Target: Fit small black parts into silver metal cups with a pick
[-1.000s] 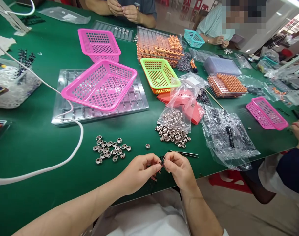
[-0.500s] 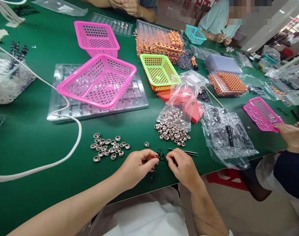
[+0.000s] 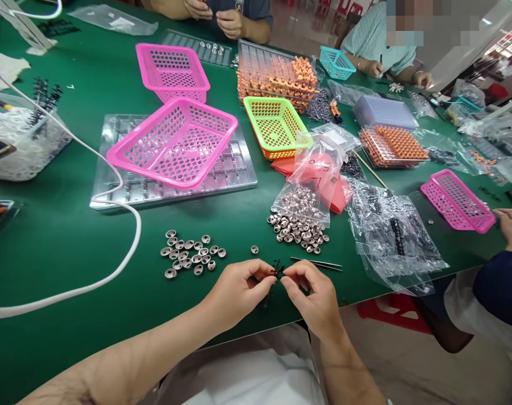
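Between my two hands, just above the near edge of the table, is a small black branched plastic sprue (image 3: 278, 269). The thumb and fingers of my left hand (image 3: 239, 292) pinch its left side. My right hand (image 3: 315, 298) pinches it from the right, its fingertips hiding part of it. A pair of metal tweezers (image 3: 323, 265) lies right behind my right hand. One small silver cup-shaped piece (image 3: 254, 250) sits alone beyond my left hand. More silver pieces (image 3: 182, 255) are spread out to the left, and a heap of them (image 3: 298, 232) spills from a clear bag (image 3: 318, 163).
Pink baskets (image 3: 175, 174) stand on a metal tray (image 3: 154, 197). A green basket (image 3: 276, 107) and trays of orange parts (image 3: 276, 79) are farther back. A white cable (image 3: 129, 253) crosses the left side. Clear bags (image 3: 390, 242) lie right. Co-workers' hands (image 3: 511, 228) are around the table.
My right fingers have come in against the sprue, closer to my left hand. The view has shifted slightly. Across the table, a co-worker's hands have moved apart.
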{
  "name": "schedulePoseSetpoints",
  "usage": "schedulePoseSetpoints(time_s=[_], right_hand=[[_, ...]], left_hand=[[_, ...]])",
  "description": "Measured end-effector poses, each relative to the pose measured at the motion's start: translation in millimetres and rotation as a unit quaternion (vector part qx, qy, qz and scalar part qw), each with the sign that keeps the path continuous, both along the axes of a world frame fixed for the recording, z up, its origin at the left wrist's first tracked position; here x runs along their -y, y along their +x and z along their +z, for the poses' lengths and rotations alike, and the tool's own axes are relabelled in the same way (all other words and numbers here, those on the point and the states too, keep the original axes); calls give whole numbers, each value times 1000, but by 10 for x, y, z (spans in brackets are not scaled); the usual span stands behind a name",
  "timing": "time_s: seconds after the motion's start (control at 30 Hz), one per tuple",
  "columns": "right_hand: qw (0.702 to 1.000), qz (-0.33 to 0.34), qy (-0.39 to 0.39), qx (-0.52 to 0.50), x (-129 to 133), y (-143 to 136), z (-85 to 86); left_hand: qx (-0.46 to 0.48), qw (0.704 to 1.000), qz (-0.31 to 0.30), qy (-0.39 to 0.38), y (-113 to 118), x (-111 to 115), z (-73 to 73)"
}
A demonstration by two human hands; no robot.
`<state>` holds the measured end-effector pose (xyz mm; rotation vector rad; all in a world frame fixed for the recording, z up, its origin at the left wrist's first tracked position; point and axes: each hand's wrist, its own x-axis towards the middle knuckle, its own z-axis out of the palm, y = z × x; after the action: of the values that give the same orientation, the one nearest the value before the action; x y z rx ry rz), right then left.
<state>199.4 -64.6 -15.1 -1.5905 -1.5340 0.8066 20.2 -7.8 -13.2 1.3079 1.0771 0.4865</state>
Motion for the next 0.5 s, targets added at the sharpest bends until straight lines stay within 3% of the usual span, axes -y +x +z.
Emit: schedulePoseSetpoints(time_s=[0.27, 0.5], right_hand=[[994, -38, -46, -87, -27, -125, -42], [961, -24, -138, -238, -84, -109, -106]], left_hand=[[-9, 997, -15, 78, -31, 10, 17], [101, 991, -41, -73, -49, -41, 40]])
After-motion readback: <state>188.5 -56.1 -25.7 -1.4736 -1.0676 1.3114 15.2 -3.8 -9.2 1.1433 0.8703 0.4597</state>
